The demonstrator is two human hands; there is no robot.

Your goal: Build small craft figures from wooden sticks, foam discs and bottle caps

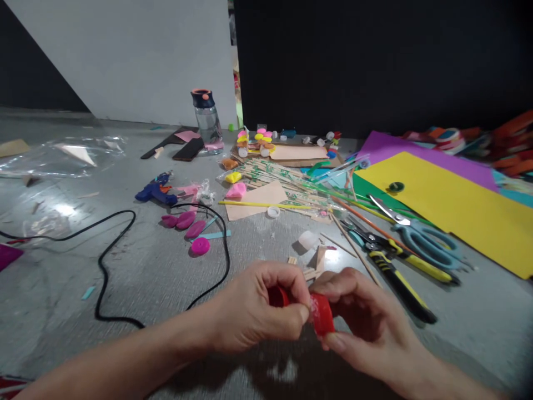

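My left hand [258,308] pinches one part of a curled, glossy red strip [322,315] between thumb and forefinger, and more of the red shows inside the curl of its fingers. My right hand [368,322] grips the other end by its edges, with the thumb below and fingers above. Whitish clear smears mark the strip's face, close to my left fingertips. Both hands are above the grey table [175,289], near its front. Just beyond them lie small wooden stick pieces [310,274] and a translucent white lump [307,240].
Pliers [400,283] and blue-handled scissors [428,239] lie right, beside yellow sheets [458,205]. A blue glue gun [154,191] with black cable [102,278] lies left, near magenta petal shapes [185,220] and a pink coil [200,246]. A water bottle [208,122] stands behind.
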